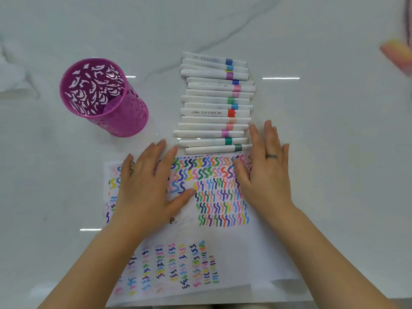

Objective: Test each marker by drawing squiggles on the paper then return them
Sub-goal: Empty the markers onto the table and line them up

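Left hand (147, 186): flat on the paper, palm down, fingers spread, gripping nothing.
Right hand (265, 172): flat on the upper right part of the paper, fingers spread and reaching to the lowest markers, gripping nothing; dark ring (271, 156) on one finger.
Paper (245, 248): white sheet on the near side of the table, covered in rows of multicoloured squiggles, densest along the top edge and in a block between the two hands.
Markers (215, 103): white-barrelled, capped, lying side by side in one column just beyond the paper's top edge, each with a coloured band near the right end.
Pen cup (104, 98): purple, perforated, upright, left of the marker column and apart from it, nothing visible inside.
Table (334, 130): pale, glossy, marble-veined.
Far right edge: blurred pink-and-yellow object (395, 55), too unclear to identify.
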